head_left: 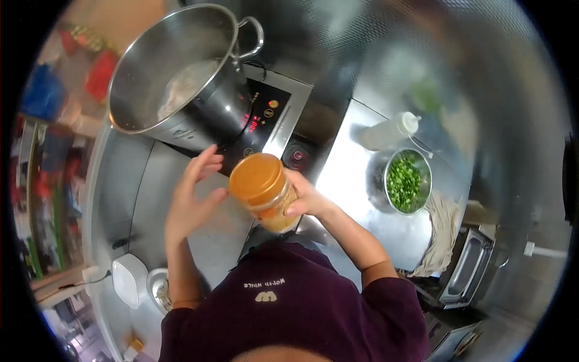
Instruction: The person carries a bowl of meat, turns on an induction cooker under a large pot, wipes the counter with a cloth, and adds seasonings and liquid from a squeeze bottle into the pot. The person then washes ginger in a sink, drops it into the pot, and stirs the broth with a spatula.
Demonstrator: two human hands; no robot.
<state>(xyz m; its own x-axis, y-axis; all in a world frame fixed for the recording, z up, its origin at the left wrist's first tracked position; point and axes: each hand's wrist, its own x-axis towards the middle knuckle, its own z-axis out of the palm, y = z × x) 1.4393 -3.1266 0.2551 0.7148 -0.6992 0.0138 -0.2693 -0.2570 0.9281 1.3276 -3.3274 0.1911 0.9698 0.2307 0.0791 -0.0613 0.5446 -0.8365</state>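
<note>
My right hand (307, 194) is wrapped round a clear jar (278, 215) with an orange-brown lid (258, 177). The jar is held tilted in front of my chest, its lid toward the left and its contents yellowish. Just left of the lid, my left hand (196, 196) is raised with fingers apart and holds nothing. Beyond it a tall steel pot (208, 123) stands on an induction cooker (277, 114) whose red display is lit. Pale liquid or foam (187, 87) shows inside the pot.
On the steel counter to the right are a metal cup of chopped green onions (404, 182), a squeeze bottle (391, 131) and a crumpled cloth (440, 232). White stacked containers (129, 280) and a bowl (158, 283) sit at lower left.
</note>
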